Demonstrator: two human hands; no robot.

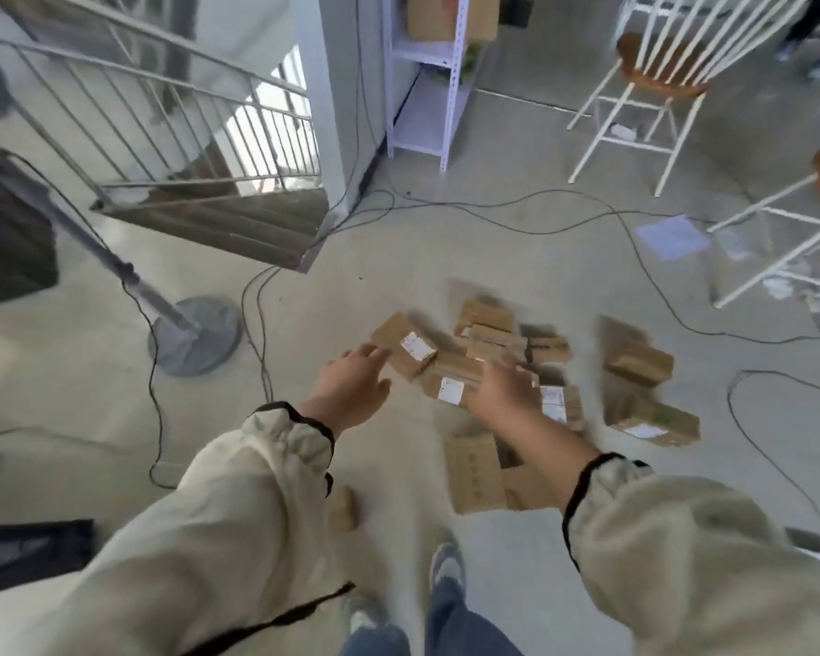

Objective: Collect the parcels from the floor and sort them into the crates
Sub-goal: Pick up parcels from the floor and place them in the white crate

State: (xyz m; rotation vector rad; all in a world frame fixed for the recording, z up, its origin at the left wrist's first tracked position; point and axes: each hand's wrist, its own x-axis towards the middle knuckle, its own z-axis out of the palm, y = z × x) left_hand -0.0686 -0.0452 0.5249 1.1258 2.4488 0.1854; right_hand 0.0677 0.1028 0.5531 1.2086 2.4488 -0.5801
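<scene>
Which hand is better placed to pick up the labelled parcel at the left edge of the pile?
The left hand. It is open and right beside that parcel, while the right hand is over the middle of the pile, farther to the right.

Parcels (404,347): roughly eleven (blurred); stools (660,77): two.

Nothing legible for you here, blur smears every print. White labels sit on the leftmost parcel (398,348), the centre parcel (450,376), the parcel just right of it (562,404) and the lower right parcel (668,416); the flat parcel (474,471) nearest your feet carries faint dark marks, unreadable
</scene>
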